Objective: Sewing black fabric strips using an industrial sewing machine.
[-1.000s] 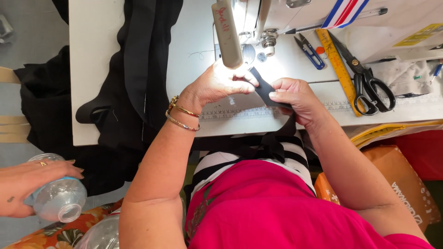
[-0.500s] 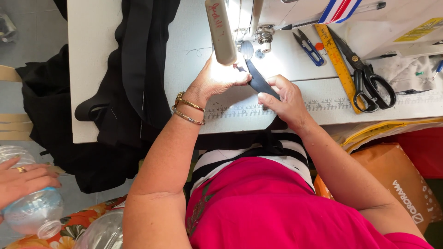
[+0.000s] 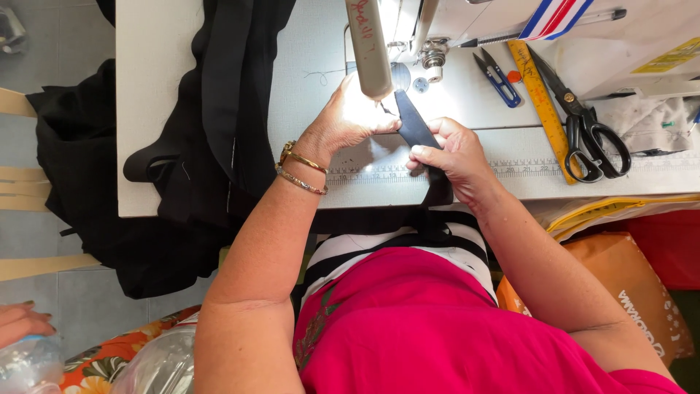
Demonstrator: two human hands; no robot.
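Observation:
A narrow black fabric strap [image 3: 414,125] lies on the white sewing table [image 3: 153,87], running from the machine's needle area back over the table's front edge. My left hand [image 3: 343,124], with gold bracelets at the wrist, pinches the strap's left side right under the sewing machine [image 3: 408,29]. My right hand [image 3: 452,153] pinches the same strap lower down, on its right side, over a printed ruler strip. The needle itself is hidden behind the machine's arm.
A heap of black cloth [image 3: 211,117] hangs off the table's left part. Right of the machine lie small blue snips [image 3: 499,76], a yellow ruler [image 3: 543,109] and large black scissors [image 3: 590,131]. Another person's hand [image 3: 22,325] holds a clear plastic bottle [image 3: 29,365] at bottom left.
Both my hands moved the strap further in under the machine. The other person's hand with the bottle slid down and left, toward the corner.

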